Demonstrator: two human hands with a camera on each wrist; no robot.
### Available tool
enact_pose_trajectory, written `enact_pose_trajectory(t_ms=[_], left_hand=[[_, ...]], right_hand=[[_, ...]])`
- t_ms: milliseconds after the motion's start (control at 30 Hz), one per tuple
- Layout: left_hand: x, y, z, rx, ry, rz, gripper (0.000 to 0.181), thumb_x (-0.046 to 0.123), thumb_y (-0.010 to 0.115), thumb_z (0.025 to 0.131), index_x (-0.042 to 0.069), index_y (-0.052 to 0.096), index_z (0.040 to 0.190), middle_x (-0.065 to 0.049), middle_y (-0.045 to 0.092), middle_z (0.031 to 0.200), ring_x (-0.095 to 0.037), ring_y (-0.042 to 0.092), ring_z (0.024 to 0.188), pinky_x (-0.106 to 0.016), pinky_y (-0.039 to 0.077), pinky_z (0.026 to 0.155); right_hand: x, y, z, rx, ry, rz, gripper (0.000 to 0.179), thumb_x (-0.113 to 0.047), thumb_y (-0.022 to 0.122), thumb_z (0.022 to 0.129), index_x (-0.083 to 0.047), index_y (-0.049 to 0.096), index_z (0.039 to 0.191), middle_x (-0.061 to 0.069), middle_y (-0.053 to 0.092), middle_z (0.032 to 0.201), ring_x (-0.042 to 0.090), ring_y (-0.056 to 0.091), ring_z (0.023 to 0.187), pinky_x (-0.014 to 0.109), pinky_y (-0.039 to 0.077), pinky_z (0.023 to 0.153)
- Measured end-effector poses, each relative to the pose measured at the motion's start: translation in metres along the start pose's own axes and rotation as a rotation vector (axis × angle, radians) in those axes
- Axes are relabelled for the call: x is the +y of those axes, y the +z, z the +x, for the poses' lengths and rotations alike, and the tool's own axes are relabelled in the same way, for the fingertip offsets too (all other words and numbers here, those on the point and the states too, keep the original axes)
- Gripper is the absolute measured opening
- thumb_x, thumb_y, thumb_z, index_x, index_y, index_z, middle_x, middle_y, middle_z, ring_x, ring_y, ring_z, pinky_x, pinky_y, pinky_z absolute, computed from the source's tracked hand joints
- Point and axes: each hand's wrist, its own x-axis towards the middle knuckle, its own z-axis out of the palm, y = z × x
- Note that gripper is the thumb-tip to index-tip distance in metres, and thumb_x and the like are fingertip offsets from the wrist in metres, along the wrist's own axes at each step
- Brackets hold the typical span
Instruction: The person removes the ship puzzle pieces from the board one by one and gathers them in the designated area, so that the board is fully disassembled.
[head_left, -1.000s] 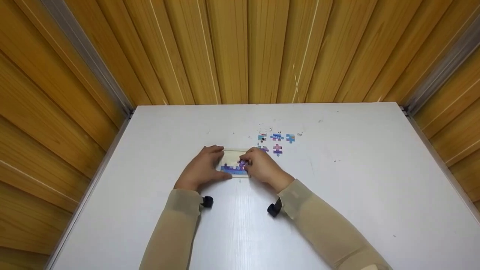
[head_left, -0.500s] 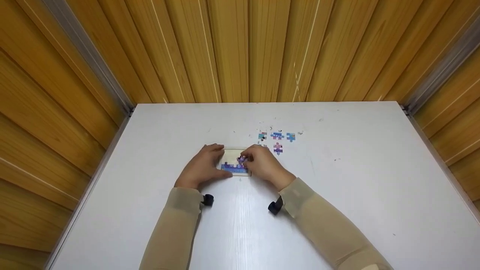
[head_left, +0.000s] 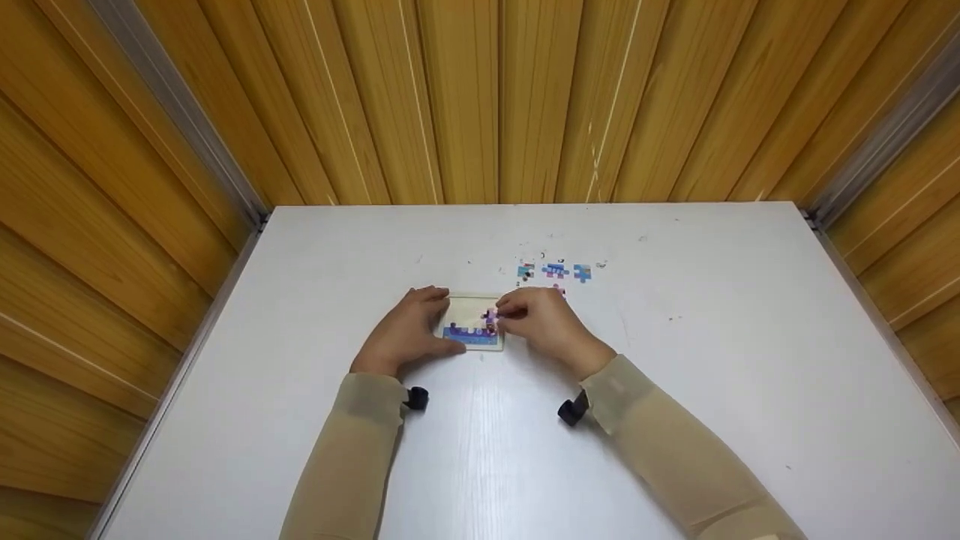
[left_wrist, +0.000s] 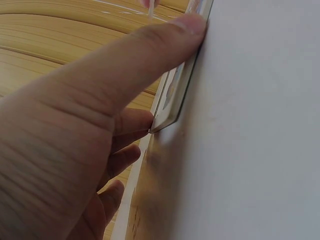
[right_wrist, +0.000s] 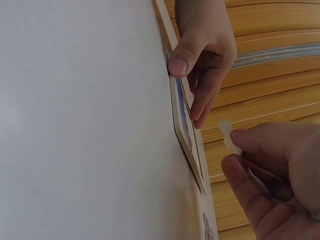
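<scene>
A pale puzzle tray [head_left: 466,310] lies on the white table, with blue and purple jigsaw pieces [head_left: 469,337] fitted along its near side. My left hand [head_left: 403,331] holds the tray at its left end. The thumb [left_wrist: 172,37] lies on the near rim and a finger touches the corner. My right hand [head_left: 551,324] pinches a purple-pink jigsaw piece [head_left: 490,317] between thumb and fingertips over the tray's right side. The right wrist view shows that piece [right_wrist: 227,137] edge-on, its pale side visible, raised above the tray.
Several loose jigsaw pieces lie beyond the right hand, among them a teal one [head_left: 526,271], a blue one [head_left: 555,271] and another blue one [head_left: 583,272]. A pink piece [head_left: 559,289] is partly hidden behind that hand. Wood-patterned walls [head_left: 465,105] stand around the table.
My right hand has moved a little to the right with the jigsaw piece, now covering most of the loose pink piece. My left hand stays on the tray.
</scene>
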Motion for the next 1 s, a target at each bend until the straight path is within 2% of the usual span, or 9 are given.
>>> enact_pose_trajectory(t_ms=[300, 433, 533, 600, 667, 767, 833, 900, 1000], left_hand=[[0.000, 0.001, -0.001, 0.013, -0.014, -0.015, 0.098, 0.047, 0.104, 0.078, 0.012, 0.064, 0.161, 0.003, 0.052, 0.177, -0.028, 0.038, 0.172, -0.050, 0.033, 0.143], [0.002, 0.001, -0.002, 0.015, -0.030, -0.040, 0.095, 0.045, 0.105, 0.078, 0.014, 0.066, 0.159, 0.002, 0.052, 0.177, -0.028, 0.037, 0.173, -0.050, 0.033, 0.143], [0.002, 0.001, -0.002, 0.012, -0.019, -0.043, 0.095, 0.045, 0.105, 0.078, 0.013, 0.067, 0.159, 0.000, 0.052, 0.177, -0.030, 0.037, 0.173, -0.050, 0.032, 0.143], [0.000, 0.001, -0.002, 0.010, -0.009, -0.042, 0.096, 0.046, 0.104, 0.078, 0.013, 0.066, 0.159, -0.002, 0.051, 0.177, -0.033, 0.036, 0.173, -0.051, 0.030, 0.144], [-0.002, 0.002, -0.001, 0.010, 0.000, -0.040, 0.098, 0.046, 0.104, 0.077, 0.012, 0.065, 0.160, -0.003, 0.051, 0.177, -0.035, 0.035, 0.174, -0.052, 0.029, 0.144], [-0.003, 0.002, 0.000, 0.011, 0.006, -0.037, 0.098, 0.047, 0.104, 0.078, 0.012, 0.064, 0.161, -0.003, 0.051, 0.178, -0.035, 0.036, 0.173, -0.052, 0.029, 0.144], [-0.003, 0.002, 0.001, 0.011, 0.007, -0.033, 0.099, 0.048, 0.104, 0.078, 0.012, 0.064, 0.161, -0.003, 0.051, 0.178, -0.033, 0.036, 0.173, -0.052, 0.029, 0.144], [-0.003, 0.002, 0.001, 0.010, 0.005, -0.029, 0.100, 0.048, 0.104, 0.079, 0.012, 0.063, 0.162, -0.002, 0.050, 0.178, -0.033, 0.036, 0.173, -0.052, 0.029, 0.144], [-0.003, 0.001, 0.000, 0.004, 0.000, -0.024, 0.101, 0.049, 0.104, 0.079, 0.011, 0.061, 0.163, -0.002, 0.050, 0.179, -0.034, 0.034, 0.174, -0.052, 0.028, 0.145]], right_hand=[[0.013, -0.032, -0.013, 0.045, 0.028, -0.003, 0.017, -0.005, 0.085, 0.100, -0.006, 0.089, 0.117, 0.010, 0.082, 0.134, 0.029, 0.078, 0.126, 0.045, 0.068, 0.108], [0.021, -0.049, -0.018, 0.087, 0.017, -0.019, 0.019, -0.002, 0.085, 0.099, -0.002, 0.088, 0.118, 0.015, 0.082, 0.133, 0.033, 0.079, 0.125, 0.045, 0.068, 0.108], [0.027, -0.060, -0.022, 0.133, 0.008, -0.035, 0.019, -0.002, 0.085, 0.098, 0.001, 0.087, 0.117, 0.017, 0.082, 0.134, 0.036, 0.079, 0.125, 0.043, 0.067, 0.107], [0.032, -0.067, -0.025, 0.161, 0.003, -0.047, 0.018, -0.002, 0.086, 0.098, 0.001, 0.087, 0.116, 0.018, 0.082, 0.134, 0.037, 0.080, 0.124, 0.038, 0.068, 0.105], [0.036, -0.074, -0.028, 0.180, 0.010, -0.053, 0.018, -0.003, 0.086, 0.098, 0.001, 0.088, 0.116, 0.018, 0.082, 0.135, 0.037, 0.081, 0.122, 0.028, 0.068, 0.101], [0.042, -0.084, -0.030, 0.197, 0.022, -0.055, 0.019, -0.004, 0.086, 0.099, 0.000, 0.088, 0.117, 0.018, 0.081, 0.136, 0.038, 0.082, 0.120, 0.012, 0.061, 0.095], [0.045, -0.090, -0.031, 0.210, 0.034, -0.058, 0.019, -0.006, 0.085, 0.099, -0.001, 0.088, 0.117, 0.017, 0.081, 0.137, 0.038, 0.081, 0.120, 0.006, 0.056, 0.092], [0.049, -0.095, -0.032, 0.222, 0.040, -0.072, 0.019, -0.007, 0.084, 0.100, -0.003, 0.088, 0.118, 0.017, 0.081, 0.138, 0.039, 0.081, 0.119, 0.007, 0.055, 0.090], [0.056, -0.101, -0.034, 0.237, 0.063, -0.090, 0.019, -0.008, 0.084, 0.101, -0.004, 0.088, 0.119, 0.015, 0.081, 0.139, 0.039, 0.079, 0.121, 0.022, 0.060, 0.096]])
